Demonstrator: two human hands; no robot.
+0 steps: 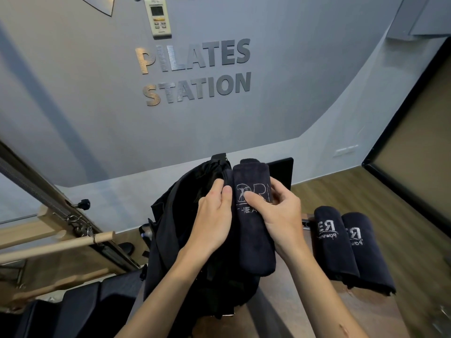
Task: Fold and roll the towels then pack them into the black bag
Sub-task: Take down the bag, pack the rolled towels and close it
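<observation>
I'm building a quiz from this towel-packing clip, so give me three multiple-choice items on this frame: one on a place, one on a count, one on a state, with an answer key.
1. Where do the spare rolled dark navy towels lie?
A. to the right of the black fabric bag
B. inside the bag
C. on the wooden bar at left

2. How many rolled towels lie apart from the hands?
A. one
B. two
C. four

3. What is the state of the rolled navy towel with the pale printed logo?
A. lying flat and unfolded
B. gripped by the right hand at the bag
C. dropped on the floor

Key:
1 A: the spare rolled towels rest on the wooden surface right of the black fabric bag.
2 B: two rolls lie side by side there.
3 B: the right hand grips the logo towel; the left hand holds the bag's edge.
</observation>
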